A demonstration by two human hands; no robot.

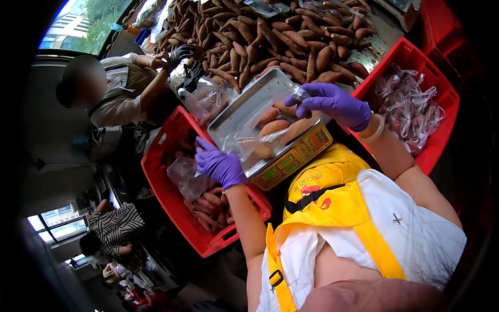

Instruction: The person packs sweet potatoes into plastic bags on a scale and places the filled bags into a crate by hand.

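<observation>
My right hand (338,104), in a purple glove, pinches the gathered neck of a clear plastic bag (300,95). Inside that bag, several sweet potatoes (274,127) rest on the metal tray (228,120) of a yellow scale (299,156). My left hand (221,164), gloved alike, is beside the tray's left edge with its fingers apart, above the left red crate (161,174). Whether it touches the bag's lower end I cannot tell. Loose sweet potatoes (210,208) and another clear bag (185,174) lie in this crate.
A large heap of sweet potatoes (260,39) covers the table behind the scale. On the right stands a red crate (434,148) with several bagged sweet potatoes (408,109). A co-worker (125,88) in dark gloves works at the left. Another person (117,223) is farther back.
</observation>
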